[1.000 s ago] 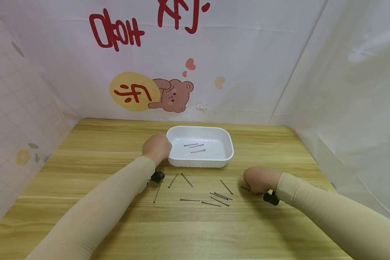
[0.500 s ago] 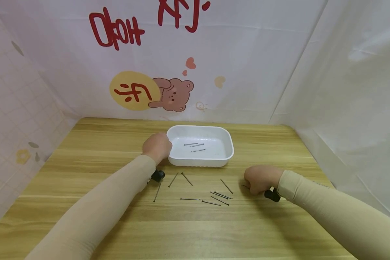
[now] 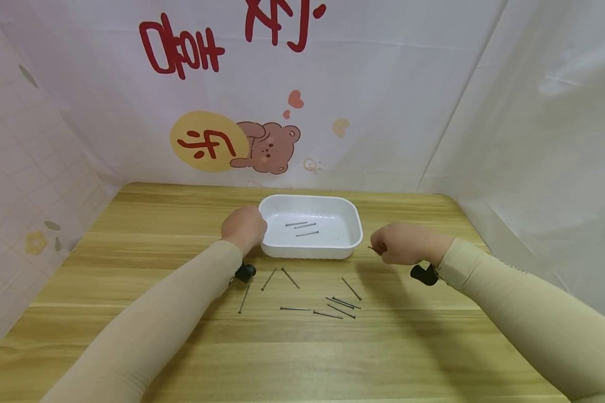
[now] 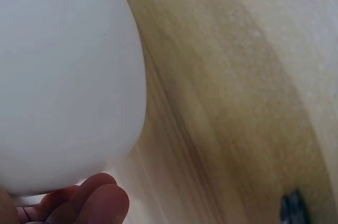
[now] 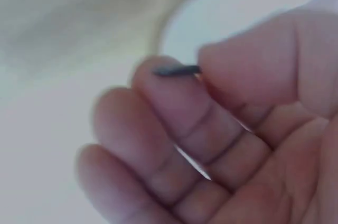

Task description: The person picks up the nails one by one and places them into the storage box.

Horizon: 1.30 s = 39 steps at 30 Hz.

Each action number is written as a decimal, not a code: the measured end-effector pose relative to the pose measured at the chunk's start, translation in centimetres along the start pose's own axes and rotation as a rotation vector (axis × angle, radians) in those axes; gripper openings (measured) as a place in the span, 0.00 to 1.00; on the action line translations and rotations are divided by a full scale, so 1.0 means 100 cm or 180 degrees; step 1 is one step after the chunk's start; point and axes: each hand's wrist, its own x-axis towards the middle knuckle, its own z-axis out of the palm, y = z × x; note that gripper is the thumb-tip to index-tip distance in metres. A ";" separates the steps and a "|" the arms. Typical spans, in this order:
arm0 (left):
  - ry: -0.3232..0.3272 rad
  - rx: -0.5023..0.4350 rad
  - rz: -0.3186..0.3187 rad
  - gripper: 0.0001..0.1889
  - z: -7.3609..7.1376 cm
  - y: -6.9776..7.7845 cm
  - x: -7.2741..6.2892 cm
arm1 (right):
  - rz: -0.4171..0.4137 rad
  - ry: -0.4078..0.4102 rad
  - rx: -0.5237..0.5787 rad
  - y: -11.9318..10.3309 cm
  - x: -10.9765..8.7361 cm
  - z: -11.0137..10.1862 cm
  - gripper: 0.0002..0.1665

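My left hand [image 3: 243, 226] grips the left end of a white plastic tray [image 3: 310, 252]. In the left wrist view its curled fingers [image 4: 103, 203] show at the tray's edge, under the pale wall. To the right of the tray, my right hand [image 3: 410, 242] is raised over the table and pinches a nail [image 3: 373, 250] between thumb and fingers. The right wrist view shows the tip of that nail [image 5: 177, 70] sticking out past the thumb; the rest of it is hidden. Several nails [image 3: 306, 226] lie inside the tray.
Several loose nails [image 3: 294, 308] are scattered on the wooden table [image 3: 282, 358] in front of the tray, some crossing in a small cluster [image 3: 344, 304]. A white printed curtain [image 3: 373, 84] stands behind the table's back edge, and others flank both sides.
My right hand has lifted a nail off the table and moved away from me, up toward the tray's right end. The left hand and the tray have stayed in place.
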 end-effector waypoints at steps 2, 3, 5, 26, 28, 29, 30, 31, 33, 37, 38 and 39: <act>0.0000 0.0006 0.0005 0.14 0.000 0.000 0.000 | 0.0025 0.0123 0.0041 -0.001 0.004 -0.009 0.12; 0.0004 0.0010 0.0012 0.14 0.000 0.000 0.000 | 0.0031 0.0170 0.0052 -0.002 0.007 -0.013 0.12; 0.0008 0.0011 0.0020 0.14 0.000 0.000 0.001 | 0.0016 0.0274 -0.0009 -0.004 0.014 -0.020 0.10; 0.0004 -0.0015 0.0028 0.16 0.000 0.000 -0.001 | -0.0173 0.0405 -0.0753 -0.044 0.136 -0.058 0.13; 0.0013 -0.0012 0.0033 0.15 0.000 -0.001 -0.001 | -0.0138 0.0328 -0.0760 -0.047 0.145 -0.058 0.15; 0.0019 -0.0010 0.0037 0.15 0.000 -0.001 -0.001 | -0.0131 0.0304 -0.0792 -0.048 0.150 -0.058 0.15; 0.0022 -0.0012 0.0037 0.15 0.000 -0.001 -0.001 | -0.0110 0.0264 -0.0811 -0.049 0.154 -0.058 0.15; 0.0025 -0.0017 0.0035 0.15 0.000 -0.001 -0.001 | -0.0115 0.0242 -0.0845 -0.049 0.158 -0.056 0.15; 0.0032 -0.0031 0.0029 0.14 0.001 -0.001 -0.001 | -0.0104 0.0177 -0.0881 -0.051 0.166 -0.053 0.16; 0.0004 -0.0061 0.0004 0.13 0.001 -0.001 -0.001 | -0.0130 0.0043 -0.0904 -0.053 0.179 -0.043 0.16; 0.0003 -0.0062 0.0004 0.13 0.001 -0.001 -0.001 | -0.0140 0.0006 -0.0921 -0.053 0.182 -0.039 0.16; 0.0001 -0.0060 0.0008 0.13 0.001 -0.001 -0.001 | -0.0158 -0.0024 -0.0957 -0.052 0.185 -0.035 0.15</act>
